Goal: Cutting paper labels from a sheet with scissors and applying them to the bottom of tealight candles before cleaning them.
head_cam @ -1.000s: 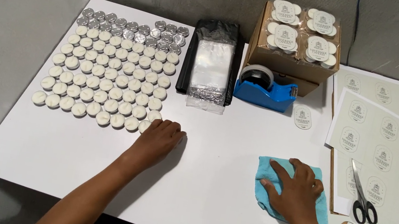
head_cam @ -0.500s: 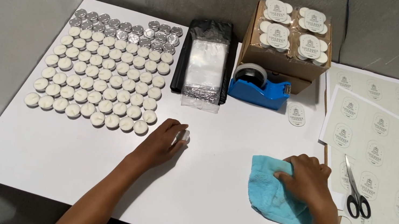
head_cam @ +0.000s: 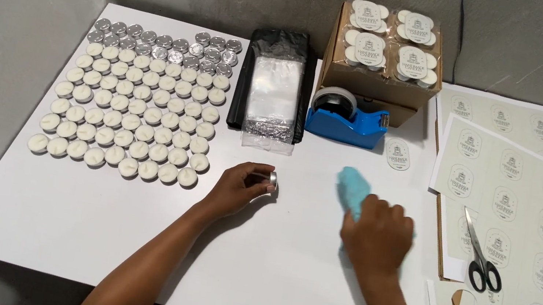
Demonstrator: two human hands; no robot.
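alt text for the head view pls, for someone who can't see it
The left hand holds a small tealight just above a white table while the right hand grips a blue cloth. Rows of tealights lie to the left; a blue tape dispenser, label sheets and scissors lie to the right.

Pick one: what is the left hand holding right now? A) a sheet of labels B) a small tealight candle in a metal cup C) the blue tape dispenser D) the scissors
B: the left hand pinches a small tealight candle tipped on its side just above the white table, while the scissors lie on the label sheets and the blue tape dispenser sits untouched.
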